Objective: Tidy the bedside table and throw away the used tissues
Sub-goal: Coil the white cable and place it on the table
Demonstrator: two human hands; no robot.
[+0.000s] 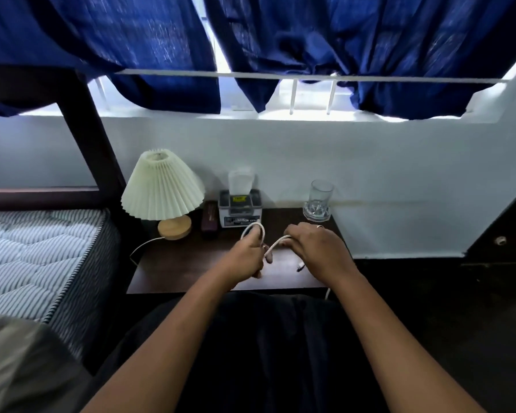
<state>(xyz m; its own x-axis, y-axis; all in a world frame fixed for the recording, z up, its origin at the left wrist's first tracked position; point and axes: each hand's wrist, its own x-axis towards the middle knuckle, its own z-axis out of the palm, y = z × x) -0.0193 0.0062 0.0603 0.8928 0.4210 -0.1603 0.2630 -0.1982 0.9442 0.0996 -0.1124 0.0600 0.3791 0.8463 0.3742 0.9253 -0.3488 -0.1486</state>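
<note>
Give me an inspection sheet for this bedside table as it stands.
Surface: dark wooden bedside table, front left part bare.
Job's things: tissue box at the back, one tissue sticking up; used tissues: nothing seen.
Clutter: lamp, dark case, glass.
Grippers: left hand and right hand both grip the white cable.
Cables: lamp cord trails off the left edge.
Surroundings: bed, blue curtains.

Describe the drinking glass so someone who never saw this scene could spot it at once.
Start at the dark bedside table under the blue-curtained window. Along its back edge, from the left, stand a pleated lamp, a small dark case and a tissue box. The glass stands alone at the back right corner, the only clear, see-through thing there.
</note>
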